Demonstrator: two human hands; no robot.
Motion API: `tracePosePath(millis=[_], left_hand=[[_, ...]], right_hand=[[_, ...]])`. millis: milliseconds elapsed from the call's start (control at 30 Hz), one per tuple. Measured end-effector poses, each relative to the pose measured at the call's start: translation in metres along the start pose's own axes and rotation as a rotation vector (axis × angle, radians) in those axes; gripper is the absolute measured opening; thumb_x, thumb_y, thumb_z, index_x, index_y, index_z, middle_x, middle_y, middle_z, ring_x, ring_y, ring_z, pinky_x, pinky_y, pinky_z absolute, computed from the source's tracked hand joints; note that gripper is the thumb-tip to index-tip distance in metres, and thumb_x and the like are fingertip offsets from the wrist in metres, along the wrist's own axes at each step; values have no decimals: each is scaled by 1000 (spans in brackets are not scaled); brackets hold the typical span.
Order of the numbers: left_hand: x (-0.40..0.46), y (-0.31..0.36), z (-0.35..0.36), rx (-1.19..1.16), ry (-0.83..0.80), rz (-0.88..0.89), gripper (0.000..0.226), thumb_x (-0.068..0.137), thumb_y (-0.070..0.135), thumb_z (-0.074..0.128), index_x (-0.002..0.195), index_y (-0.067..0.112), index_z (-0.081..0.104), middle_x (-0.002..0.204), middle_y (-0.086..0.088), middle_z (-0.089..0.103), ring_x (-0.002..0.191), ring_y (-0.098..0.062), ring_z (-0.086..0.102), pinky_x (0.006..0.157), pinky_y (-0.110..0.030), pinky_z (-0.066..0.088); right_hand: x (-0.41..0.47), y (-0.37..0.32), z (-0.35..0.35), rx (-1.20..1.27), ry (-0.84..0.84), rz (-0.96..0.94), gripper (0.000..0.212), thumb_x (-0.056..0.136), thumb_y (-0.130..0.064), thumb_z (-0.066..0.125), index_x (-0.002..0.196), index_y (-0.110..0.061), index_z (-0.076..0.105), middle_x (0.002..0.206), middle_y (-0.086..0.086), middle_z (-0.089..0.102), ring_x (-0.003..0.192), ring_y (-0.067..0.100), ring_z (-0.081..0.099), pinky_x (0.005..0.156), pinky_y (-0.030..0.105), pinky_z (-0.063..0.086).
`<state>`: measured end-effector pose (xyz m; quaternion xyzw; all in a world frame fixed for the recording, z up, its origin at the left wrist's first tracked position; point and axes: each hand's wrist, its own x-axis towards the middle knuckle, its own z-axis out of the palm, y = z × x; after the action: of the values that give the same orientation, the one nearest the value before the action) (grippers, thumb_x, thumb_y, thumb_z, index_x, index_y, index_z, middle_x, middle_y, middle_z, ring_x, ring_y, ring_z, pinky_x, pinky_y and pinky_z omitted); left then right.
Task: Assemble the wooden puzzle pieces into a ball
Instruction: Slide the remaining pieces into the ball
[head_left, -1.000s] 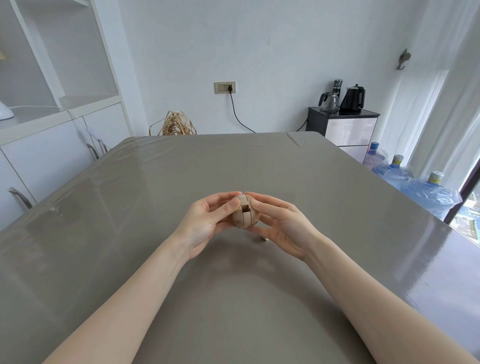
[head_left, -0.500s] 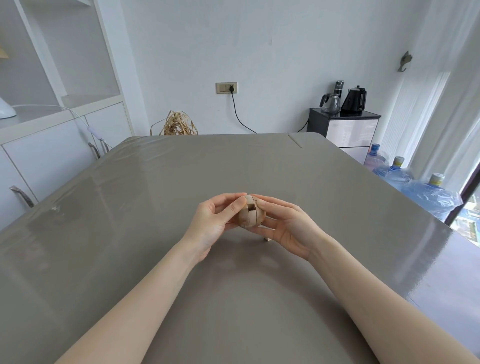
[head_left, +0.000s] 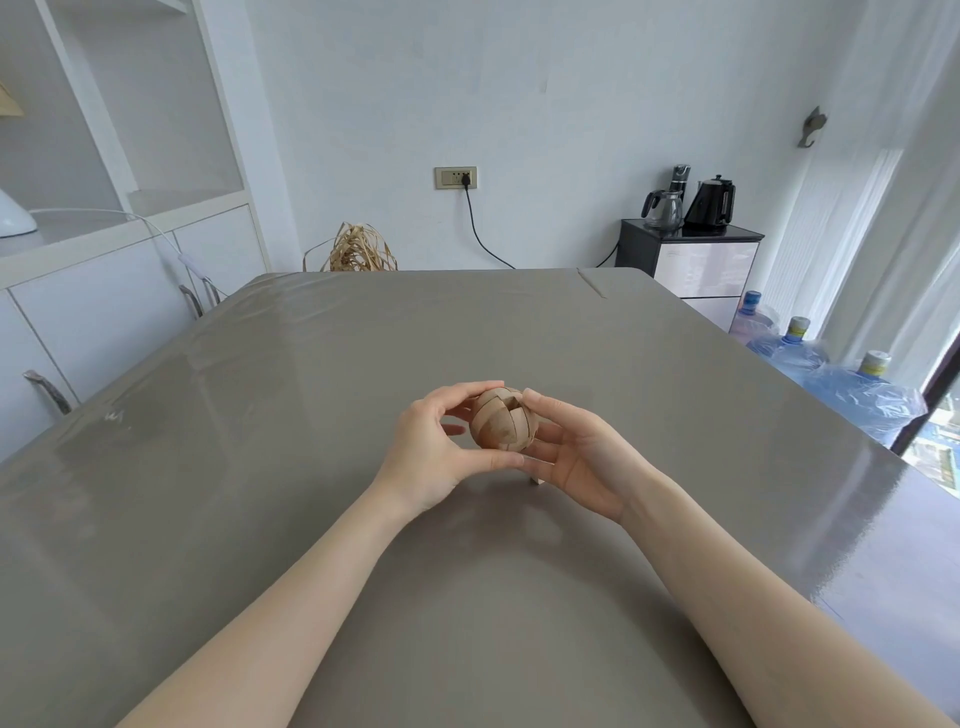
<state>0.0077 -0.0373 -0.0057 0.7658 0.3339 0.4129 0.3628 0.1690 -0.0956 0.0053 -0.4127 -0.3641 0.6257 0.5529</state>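
Above the grey table (head_left: 311, 415), near its middle, both hands meet. Left hand (head_left: 431, 452) — fingers curled, thumb beneath — grips the wooden ball (head_left: 504, 419) from its left side. Right hand (head_left: 582, 457) cups it from the right, fingers loosely bent, index tip on top. One notch stays unfilled on top. A small piece (head_left: 535, 479) lies just below the hands. Table edges stand well apart from both hands.

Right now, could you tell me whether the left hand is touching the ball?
Touching. The head view shows the left hand with its thumb under the ball and its fingers curled over the top.
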Motion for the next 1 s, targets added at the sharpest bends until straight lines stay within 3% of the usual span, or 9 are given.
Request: tracePosePath(millis=[200, 367, 467, 567, 667, 733, 867, 1000], left_hand=[[-3, 0, 5, 32, 100, 50, 65, 53, 20, 92, 110, 27, 60, 111, 12, 62, 107, -2, 56, 93, -21, 46], [-7, 1, 12, -18, 101, 47, 66, 55, 12, 91, 103, 23, 47, 108, 12, 63, 100, -3, 61, 85, -23, 52], [-8, 3, 12, 22, 92, 62, 69, 56, 16, 90, 100, 33, 40, 100, 8, 59, 91, -4, 60, 77, -18, 50], [-8, 4, 11, 92, 45, 109, 69, 54, 20, 91, 105, 39, 49, 101, 6, 49, 87, -1, 54, 74, -10, 44], [-8, 2, 11, 122, 9, 137, 52, 56, 16, 90, 98, 27, 61, 104, 6, 49, 88, 0, 55, 72, -7, 42], [-7, -1, 11, 119, 0, 148, 47, 59, 8, 85, 95, 22, 59, 105, 9, 56, 92, 0, 57, 73, -10, 44], [-7, 0, 11, 54, -27, 108, 45, 64, 4, 81, 96, 22, 54, 109, 6, 65, 121, 6, 49, 89, -14, 45], [-8, 6, 11, 19, -43, 103, 45, 65, 2, 78, 94, 24, 51, 107, 5, 64, 119, 7, 49, 87, -19, 48]], right_hand=[[-1, 3, 5, -6, -25, 25, 49, 76, -26, 67, 121, -5, 61, 101, 10, 70, 90, 20, 69, 75, 27, 56], [-1, 4, 6, -50, -46, 7, 34, 86, -21, 61, 116, -6, 65, 102, 9, 69, 92, 18, 66, 78, 28, 54], [-1, 4, 6, -82, -67, -5, 33, 88, -19, 58, 116, -3, 65, 104, 11, 69, 93, 20, 65, 79, 29, 54], [-2, 5, 7, -115, -76, -14, 31, 88, -15, 58, 114, 0, 65, 100, 13, 68, 89, 22, 65, 78, 32, 53], [-2, 6, 9, -136, -57, -25, 29, 85, -12, 62, 112, -1, 64, 93, 12, 68, 82, 22, 65, 72, 31, 53], [-2, 6, 10, -139, -36, -43, 40, 78, -13, 68, 116, -5, 60, 93, 11, 70, 82, 24, 66, 72, 33, 55], [-1, 4, 11, -204, 19, -88, 51, 69, -16, 69, 118, -13, 57, 96, 12, 70, 82, 25, 65, 74, 41, 53], [0, 3, 11, -221, 54, -110, 50, 66, -16, 69, 115, -13, 57, 104, 15, 68, 84, 26, 64, 76, 44, 51]])
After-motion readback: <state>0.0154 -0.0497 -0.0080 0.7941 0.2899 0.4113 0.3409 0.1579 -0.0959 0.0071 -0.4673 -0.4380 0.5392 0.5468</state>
